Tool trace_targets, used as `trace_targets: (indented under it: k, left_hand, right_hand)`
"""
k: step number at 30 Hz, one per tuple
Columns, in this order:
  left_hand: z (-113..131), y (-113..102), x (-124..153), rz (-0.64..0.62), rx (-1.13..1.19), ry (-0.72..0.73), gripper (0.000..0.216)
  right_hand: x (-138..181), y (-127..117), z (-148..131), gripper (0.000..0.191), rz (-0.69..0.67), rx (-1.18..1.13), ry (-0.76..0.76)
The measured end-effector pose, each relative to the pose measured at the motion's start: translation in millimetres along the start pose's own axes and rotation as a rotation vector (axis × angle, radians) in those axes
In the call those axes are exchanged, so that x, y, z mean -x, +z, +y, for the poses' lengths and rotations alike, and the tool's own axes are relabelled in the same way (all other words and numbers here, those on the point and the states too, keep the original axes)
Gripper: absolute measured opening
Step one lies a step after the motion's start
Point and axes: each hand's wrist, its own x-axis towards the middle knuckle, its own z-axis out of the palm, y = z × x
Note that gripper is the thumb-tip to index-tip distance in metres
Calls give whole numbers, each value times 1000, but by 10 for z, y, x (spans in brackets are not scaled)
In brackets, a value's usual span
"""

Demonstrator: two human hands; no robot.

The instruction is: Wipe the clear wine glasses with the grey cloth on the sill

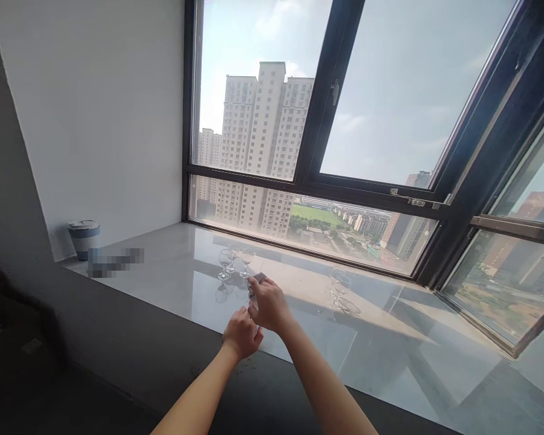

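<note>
My right hand (269, 302) is closed around a crumpled grey cloth (257, 279), which sticks out above the fingers. Just below and to its left, my left hand (242, 333) is closed, with its fingers wrapped round what looks like a clear glass, mostly hidden between the two hands. Both hands are close together over the front edge of the glossy sill (163, 266). Behind them stand several small stemmed glasses (225, 260), upright and close together. Further right on the sill, more clear stemmed glassware (342, 281) stands in the sunlight.
A white and blue cup (84, 238) with a lid stands at the sill's left end by the wall. A blurred patch (115, 261) lies beside it. The dark-framed window (358, 202) borders the sill at the back. The sill's front edge drops off below my forearms.
</note>
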Motion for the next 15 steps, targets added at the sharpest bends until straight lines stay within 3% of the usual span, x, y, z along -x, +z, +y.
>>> trace_targets:
  k: [4,10,15]
  left_hand:
    - [-17,35,1,-23,-9,-10,40]
    - [-43,73,4,-72,-24,-23,46]
    - [-35,66,7,-82,-39,-34,44]
  right_hand:
    - [41,50,-24,64,-36,3,6]
    - [19,118,-32,89,-71,-12,35]
    - [-24,160,-22,88,-92,-13,71]
